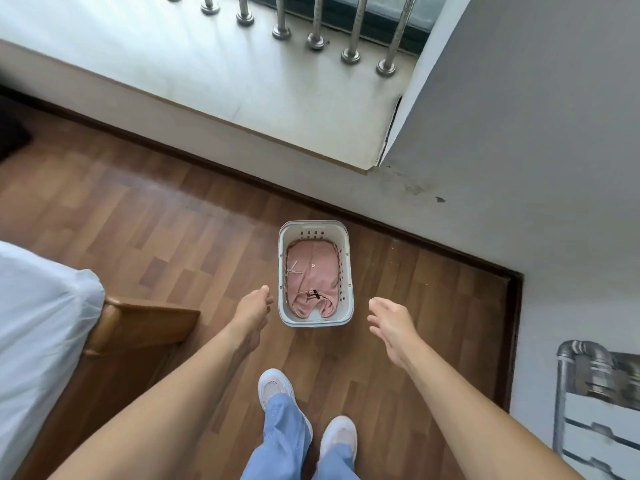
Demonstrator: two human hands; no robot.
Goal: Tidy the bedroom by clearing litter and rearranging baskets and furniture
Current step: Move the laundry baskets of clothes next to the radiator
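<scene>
A white plastic basket (344,271) stands on the wooden floor near the wall. A pink garment (311,275) with a cord lies inside it. My left hand (251,313) hovers just left of the basket's near corner, fingers relaxed and holding nothing. Right of the basket, my right hand (391,323) is spread with loose fingers, a short gap away from the rim. Neither hand touches the basket.
A bed with a white cover (38,327) and wooden frame (145,323) lies at the left. A window ledge (207,81) with metal bars runs along the top. A grey wall (536,150) and a metal rack (595,393) are at the right. My feet (277,386) stand behind the basket.
</scene>
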